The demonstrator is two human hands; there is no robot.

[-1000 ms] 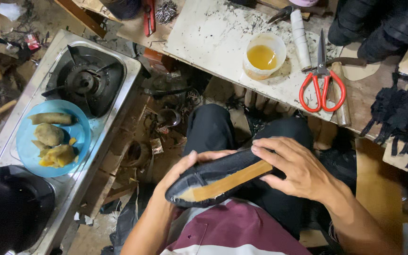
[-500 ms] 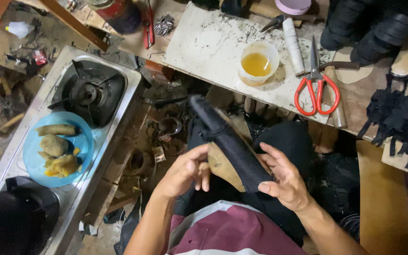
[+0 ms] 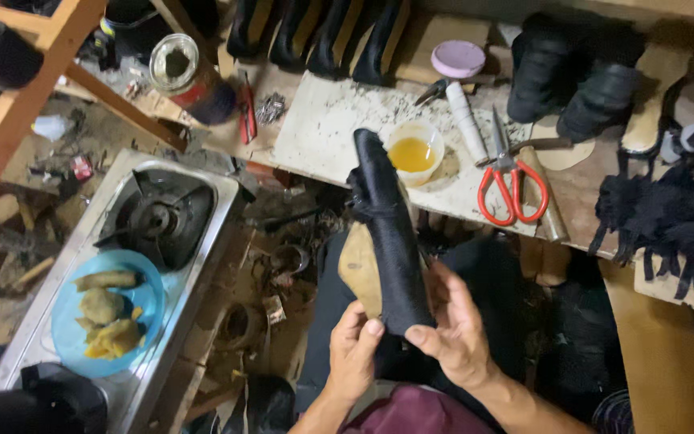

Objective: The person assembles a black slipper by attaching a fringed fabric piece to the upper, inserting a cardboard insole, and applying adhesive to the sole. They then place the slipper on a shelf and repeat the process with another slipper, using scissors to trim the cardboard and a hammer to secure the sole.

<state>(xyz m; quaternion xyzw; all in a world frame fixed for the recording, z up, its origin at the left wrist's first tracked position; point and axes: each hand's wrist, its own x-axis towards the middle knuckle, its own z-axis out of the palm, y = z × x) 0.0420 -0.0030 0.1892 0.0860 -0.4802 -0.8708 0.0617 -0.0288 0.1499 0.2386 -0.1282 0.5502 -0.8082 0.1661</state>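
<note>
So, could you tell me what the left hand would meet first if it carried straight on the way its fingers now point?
The left hand points up and away, along the black shoe piece that both hands hold. Beyond that it would probably reach the workbench edge near the cup of yellow glue, though depth is unclear.

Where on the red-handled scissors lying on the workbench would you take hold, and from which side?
Grip the scissors by the red handle loops, coming from the near edge of the workbench. The loops point toward the person, while the blades point away toward the back. A white tube lies close on the left, so reaching from the near side probably keeps the hands off it.
</note>
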